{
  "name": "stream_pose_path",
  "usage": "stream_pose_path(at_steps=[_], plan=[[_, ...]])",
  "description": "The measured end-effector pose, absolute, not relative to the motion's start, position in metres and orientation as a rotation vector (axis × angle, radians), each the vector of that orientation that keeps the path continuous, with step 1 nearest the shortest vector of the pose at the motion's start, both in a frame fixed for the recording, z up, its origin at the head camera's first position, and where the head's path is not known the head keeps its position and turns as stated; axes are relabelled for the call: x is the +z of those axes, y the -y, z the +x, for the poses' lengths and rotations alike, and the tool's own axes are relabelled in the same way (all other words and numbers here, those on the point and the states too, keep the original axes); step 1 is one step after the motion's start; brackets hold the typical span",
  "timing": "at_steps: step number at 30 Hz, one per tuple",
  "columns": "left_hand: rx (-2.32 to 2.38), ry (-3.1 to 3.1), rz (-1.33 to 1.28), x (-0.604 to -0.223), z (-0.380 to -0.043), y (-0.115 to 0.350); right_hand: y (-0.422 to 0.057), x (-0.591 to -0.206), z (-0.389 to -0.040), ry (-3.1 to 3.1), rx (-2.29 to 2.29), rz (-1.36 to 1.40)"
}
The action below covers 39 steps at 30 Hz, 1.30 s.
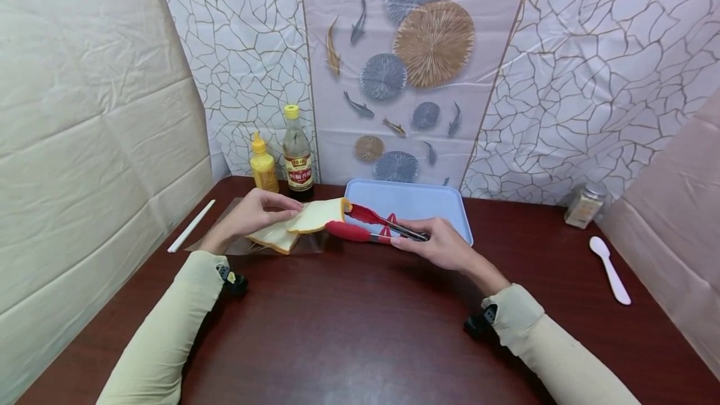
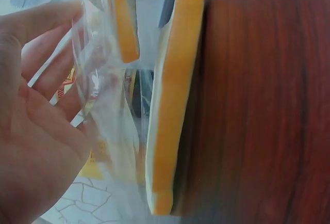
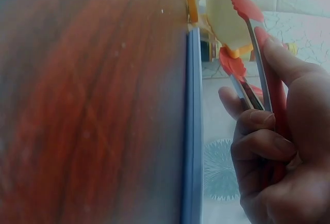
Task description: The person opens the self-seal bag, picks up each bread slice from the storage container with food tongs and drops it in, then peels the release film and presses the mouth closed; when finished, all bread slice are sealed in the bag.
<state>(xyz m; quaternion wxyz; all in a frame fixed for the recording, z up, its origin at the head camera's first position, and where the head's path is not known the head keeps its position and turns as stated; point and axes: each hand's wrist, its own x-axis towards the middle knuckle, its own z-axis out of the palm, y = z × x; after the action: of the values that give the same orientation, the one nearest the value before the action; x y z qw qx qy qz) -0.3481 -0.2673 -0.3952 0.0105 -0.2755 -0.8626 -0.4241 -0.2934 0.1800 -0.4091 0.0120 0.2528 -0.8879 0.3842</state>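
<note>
My left hand (image 1: 255,212) bends, thumb and fingers pinching crinkled, clear plastic (image 2: 105,100). My right hand (image 1: 441,244) curls around metal tongs (image 1: 351,232), their red scalloped tips at a squarish, pale bread slice (image 1: 317,215) with orange crust, raised above another slice (image 1: 275,236) over the glossy, wood-grained table (image 1: 337,330).

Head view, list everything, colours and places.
bread slices: 2, white, centre
tongs: 1, red-tipped, centre
plastic bag: 1, clear, left
tray: 1, blue, back
squeeze bottle: 1, yellow, left
labelled bottle: 1, yellow-capped, left
chopsticks: apparently 2, white, left
shaker: 1, clear, right
spoon: 1, white, right
table: 1, brown, beneath
backdrop: 1, pale, behind
wrist devices: 2, black, wrists
sleeves: 2, cream, arms
left hand: 1, bare, at plastic bag
right hand: 1, bare, on tongs
</note>
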Motion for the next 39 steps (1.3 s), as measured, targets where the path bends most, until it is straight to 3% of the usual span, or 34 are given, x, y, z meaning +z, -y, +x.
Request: stream_pose_path(at_steps=[12, 39], plan=[[-1.346, 2.759, -0.969, -0.392, -0.345, 0.275, -0.17, -0.413, -0.288, 2.77, 1.201, 0.843], [-1.499, 2.641, -0.814, -0.39, -0.345, 0.282, -0.118, -0.415, -0.294, 2.774, 1.21, 0.814]])
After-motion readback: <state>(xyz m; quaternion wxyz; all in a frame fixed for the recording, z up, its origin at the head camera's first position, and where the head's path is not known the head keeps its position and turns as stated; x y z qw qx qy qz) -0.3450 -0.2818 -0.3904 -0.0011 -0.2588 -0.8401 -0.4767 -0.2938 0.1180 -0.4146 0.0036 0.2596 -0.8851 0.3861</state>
